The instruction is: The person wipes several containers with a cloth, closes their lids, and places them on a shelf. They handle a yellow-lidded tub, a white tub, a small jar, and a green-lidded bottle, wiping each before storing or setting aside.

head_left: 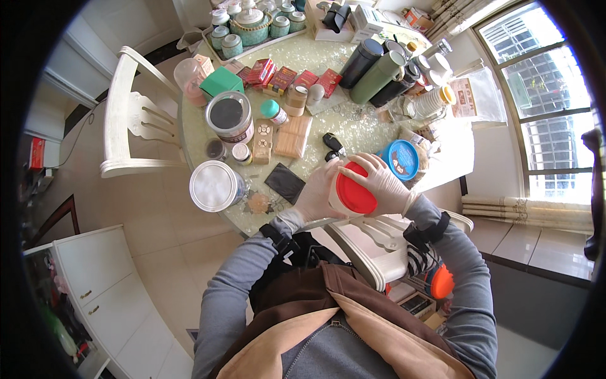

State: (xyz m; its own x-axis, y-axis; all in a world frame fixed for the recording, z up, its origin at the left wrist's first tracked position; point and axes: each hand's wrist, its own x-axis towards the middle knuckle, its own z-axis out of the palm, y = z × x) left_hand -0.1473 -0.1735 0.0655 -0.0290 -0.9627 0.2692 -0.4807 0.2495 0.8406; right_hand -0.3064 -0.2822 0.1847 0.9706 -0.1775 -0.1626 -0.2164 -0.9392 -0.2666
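Both my hands wear whitish gloves and hold a tub with a red lid over the table's near edge. From the left side, my left hand grips it. My right hand wraps around its upper right, fingers lying over the lid's rim. Much of the tub's body is hidden beneath the lid and my hands. Just to the right stands a tub with a blue lid. A black flat pouch lies left of my left hand, and a dark key fob rests beyond my hands.
On the table's left stand a white-lidded can and a large dark-topped can. Farther back are red boxes, a green thermos and a teapot set. Chairs stand at the left and before me.
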